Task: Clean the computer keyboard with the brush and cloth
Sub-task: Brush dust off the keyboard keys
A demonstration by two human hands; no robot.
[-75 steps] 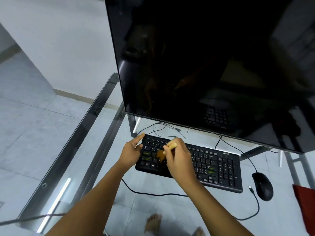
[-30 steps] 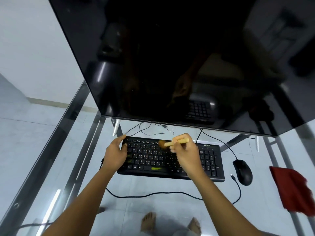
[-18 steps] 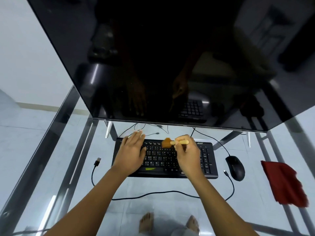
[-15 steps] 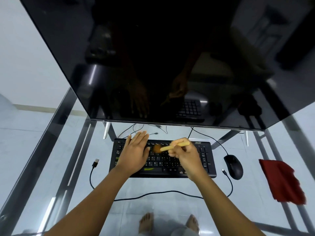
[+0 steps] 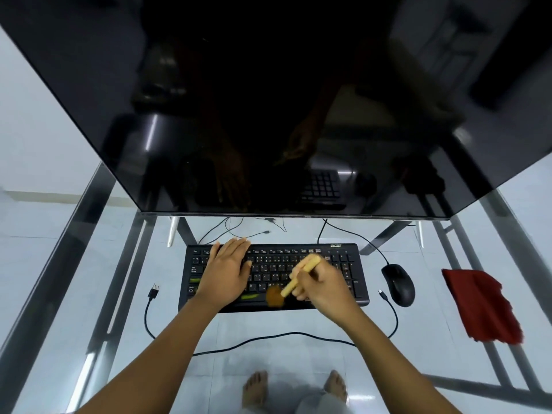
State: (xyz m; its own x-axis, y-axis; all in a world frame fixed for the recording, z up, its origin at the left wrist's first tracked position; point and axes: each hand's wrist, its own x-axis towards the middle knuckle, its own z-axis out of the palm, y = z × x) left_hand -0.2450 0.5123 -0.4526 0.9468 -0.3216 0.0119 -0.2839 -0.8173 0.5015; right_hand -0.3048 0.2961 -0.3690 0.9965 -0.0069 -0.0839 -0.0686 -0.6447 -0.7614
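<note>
A black keyboard (image 5: 343, 265) lies on the glass table in front of the big dark screen. My left hand (image 5: 228, 271) rests flat on its left half, fingers together, pressing it down. My right hand (image 5: 324, 286) grips a small brush (image 5: 300, 275) with a pale wooden handle. Its brown bristles touch the keyboard's near edge by the space bar, blurred by motion. A red cloth (image 5: 481, 306) lies crumpled on the table at the right, apart from both hands.
A black mouse (image 5: 398, 283) sits just right of the keyboard. Loose black cables (image 5: 268, 337) loop in front, with a USB plug (image 5: 153, 292) at the left. The monitor (image 5: 268, 100) overhangs the keyboard's far side. My bare feet show through the glass table (image 5: 74, 294).
The brush head has swept from the keyboard's upper middle rows down to its near edge. My left hand shifted from the keyboard's left end to lie flat on the keys. The view turned right.
</note>
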